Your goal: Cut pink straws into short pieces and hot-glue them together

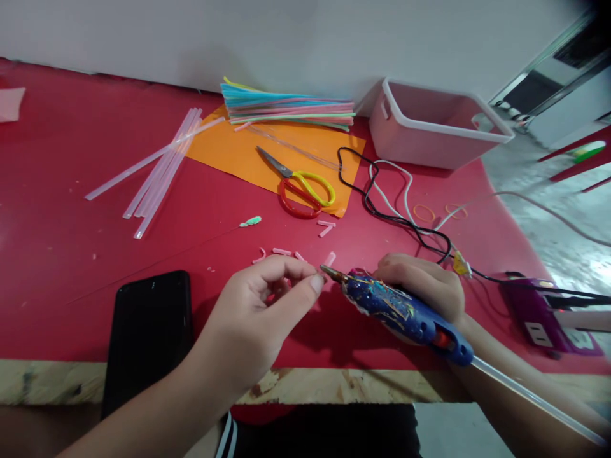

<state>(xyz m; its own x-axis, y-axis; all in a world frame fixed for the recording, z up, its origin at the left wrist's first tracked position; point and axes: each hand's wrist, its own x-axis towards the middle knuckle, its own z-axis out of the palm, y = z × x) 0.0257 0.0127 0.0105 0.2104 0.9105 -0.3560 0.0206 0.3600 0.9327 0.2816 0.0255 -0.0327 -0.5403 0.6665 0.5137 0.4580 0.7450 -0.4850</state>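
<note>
My right hand [422, 280] is wrapped round a blue hot glue gun [396, 308] smeared with dried glue; a clear glue stick [534, 397] sticks out of its back end. The metal nozzle points left and meets the fingertips of my left hand [267, 312]. Thumb and forefinger of that hand are pinched together, and whatever they hold is too small or hidden to name. Short pink pieces of pipe cleaner [281, 252] lie just beyond my fingers. Farther off is a thin wire with a green fuzzy tip [251, 221].
Scissors [300, 184] with red and yellow handles lie on an orange sheet [214, 149]. Behind are bundled pipe cleaners [286, 108] and a bin [420, 137]. Glue sticks [165, 168] lie left, a phone [147, 331] at the front edge. Cords [396, 216] run to a purple power strip [548, 318].
</note>
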